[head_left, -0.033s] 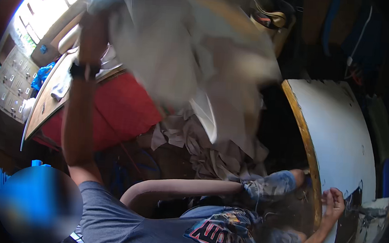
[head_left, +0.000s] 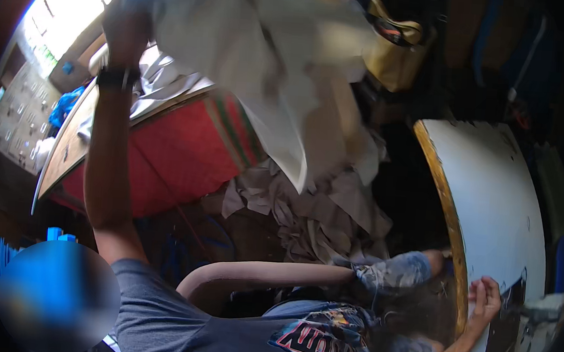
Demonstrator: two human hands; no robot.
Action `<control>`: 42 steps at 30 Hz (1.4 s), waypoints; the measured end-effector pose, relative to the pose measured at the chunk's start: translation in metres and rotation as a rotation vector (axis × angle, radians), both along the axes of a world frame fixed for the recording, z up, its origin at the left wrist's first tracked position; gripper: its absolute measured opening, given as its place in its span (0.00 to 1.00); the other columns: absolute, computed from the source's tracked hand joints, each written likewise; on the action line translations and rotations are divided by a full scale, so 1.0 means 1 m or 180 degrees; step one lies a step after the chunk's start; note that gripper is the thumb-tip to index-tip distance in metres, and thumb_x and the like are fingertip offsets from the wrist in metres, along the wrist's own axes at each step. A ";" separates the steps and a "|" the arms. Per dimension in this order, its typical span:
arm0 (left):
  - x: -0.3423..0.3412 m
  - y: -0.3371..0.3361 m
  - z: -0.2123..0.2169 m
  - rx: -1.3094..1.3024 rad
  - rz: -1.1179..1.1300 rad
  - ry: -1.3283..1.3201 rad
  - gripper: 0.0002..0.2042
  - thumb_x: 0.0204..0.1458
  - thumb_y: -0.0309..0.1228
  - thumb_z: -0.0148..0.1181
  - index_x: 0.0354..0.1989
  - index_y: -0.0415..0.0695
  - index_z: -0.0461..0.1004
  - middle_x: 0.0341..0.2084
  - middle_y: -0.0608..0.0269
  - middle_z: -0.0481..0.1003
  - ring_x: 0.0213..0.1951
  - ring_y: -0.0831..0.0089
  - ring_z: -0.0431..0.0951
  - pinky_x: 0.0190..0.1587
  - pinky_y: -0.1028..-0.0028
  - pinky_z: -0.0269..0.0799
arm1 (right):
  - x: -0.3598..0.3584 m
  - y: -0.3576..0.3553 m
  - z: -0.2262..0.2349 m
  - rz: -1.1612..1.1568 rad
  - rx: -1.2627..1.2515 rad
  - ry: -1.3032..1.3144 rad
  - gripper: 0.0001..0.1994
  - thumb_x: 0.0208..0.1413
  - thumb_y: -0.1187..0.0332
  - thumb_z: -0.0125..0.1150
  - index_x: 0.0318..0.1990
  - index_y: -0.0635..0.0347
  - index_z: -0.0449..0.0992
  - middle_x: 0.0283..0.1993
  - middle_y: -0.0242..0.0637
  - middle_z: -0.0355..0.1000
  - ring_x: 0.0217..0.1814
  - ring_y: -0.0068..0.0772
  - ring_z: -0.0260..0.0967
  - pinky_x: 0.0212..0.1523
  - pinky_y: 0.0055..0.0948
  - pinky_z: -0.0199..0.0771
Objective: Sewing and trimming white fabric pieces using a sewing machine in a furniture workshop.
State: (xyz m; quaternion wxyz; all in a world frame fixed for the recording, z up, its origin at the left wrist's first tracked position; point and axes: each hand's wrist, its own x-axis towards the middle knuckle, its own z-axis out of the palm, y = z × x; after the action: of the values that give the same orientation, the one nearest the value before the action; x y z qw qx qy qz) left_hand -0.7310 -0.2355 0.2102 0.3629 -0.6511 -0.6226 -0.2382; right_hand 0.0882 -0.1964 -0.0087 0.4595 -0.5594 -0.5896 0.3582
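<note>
My left hand [head_left: 127, 37], a dark band on its wrist, is raised at the upper left. Its blurred fingers are closed on a large piece of off-white cloth [head_left: 219, 47]. This cloth spreads across the top middle and hangs down in loose folds, smeared by motion. Below it lies a crumpled heap of beige cloth [head_left: 312, 211]. My right hand [head_left: 484, 301] is at the lower right, over the white tabletop [head_left: 484, 183] with its yellow-brown edge. Its fingers are loosely bent and apart, with nothing seen in them.
To the left stands a wooden table [head_left: 67, 161] with pale cloth on top and a red striped cover [head_left: 186, 149] below. A yellowish bag [head_left: 398, 60] is at the back right. A padded curved bar [head_left: 268, 273] crosses before my body. Drawers [head_left: 21, 118] stand far left.
My left hand has moved slightly up and left, drawing the off-white cloth with it. More of the striped cover and yellowish bag shows. My right hand has barely moved.
</note>
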 end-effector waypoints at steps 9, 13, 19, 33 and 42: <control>-0.128 0.176 -0.099 0.0908 0.1970 -0.1819 0.52 0.50 0.60 0.70 0.73 0.32 0.55 0.67 0.27 0.63 0.70 0.42 0.64 0.68 0.50 0.65 | 0.019 0.002 -0.027 -0.0163 0.0046 -0.0109 0.11 0.68 0.68 0.61 0.53 0.65 0.76 0.41 0.32 0.77 0.40 0.21 0.73 0.35 0.17 0.68; 0.026 0.134 -0.261 0.1015 0.0445 -0.1809 0.30 0.52 0.41 0.70 0.61 0.38 0.73 0.60 0.39 0.73 0.61 0.43 0.73 0.63 0.50 0.68 | 0.012 0.005 -0.025 -0.0047 0.0111 -0.0061 0.10 0.68 0.69 0.61 0.52 0.63 0.76 0.40 0.31 0.76 0.38 0.19 0.71 0.38 0.17 0.69; 0.147 0.044 -0.432 -0.1417 -0.0493 -0.2374 0.24 0.47 0.28 0.67 0.56 0.45 0.75 0.57 0.45 0.75 0.59 0.45 0.75 0.60 0.53 0.75 | 0.010 0.002 -0.023 -0.0093 0.0096 -0.0060 0.11 0.68 0.69 0.61 0.53 0.64 0.76 0.40 0.31 0.76 0.39 0.18 0.70 0.39 0.18 0.69; 0.192 0.021 -0.513 -0.4934 0.0075 -0.3029 0.20 0.55 0.31 0.61 0.57 0.43 0.80 0.47 0.48 0.83 0.51 0.52 0.83 0.54 0.58 0.78 | -0.003 -0.008 -0.020 -0.0542 -0.0104 -0.0109 0.12 0.68 0.70 0.61 0.54 0.65 0.76 0.45 0.35 0.78 0.44 0.23 0.74 0.42 0.22 0.72; 0.310 0.110 -0.745 -0.4515 -0.1245 -0.1040 0.13 0.61 0.38 0.54 0.41 0.45 0.81 0.37 0.50 0.80 0.38 0.50 0.81 0.45 0.55 0.78 | -0.024 -0.014 -0.010 -0.0393 0.0469 -0.0897 0.11 0.63 0.79 0.61 0.51 0.68 0.76 0.38 0.36 0.74 0.40 0.24 0.71 0.39 0.22 0.69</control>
State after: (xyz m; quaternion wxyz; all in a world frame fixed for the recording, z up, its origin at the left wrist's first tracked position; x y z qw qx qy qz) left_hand -0.4211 -0.1250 -0.5350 -0.2893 -0.7837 -0.5456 0.0662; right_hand 0.0643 -0.2104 -0.0182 0.4332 -0.6040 -0.6374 0.2032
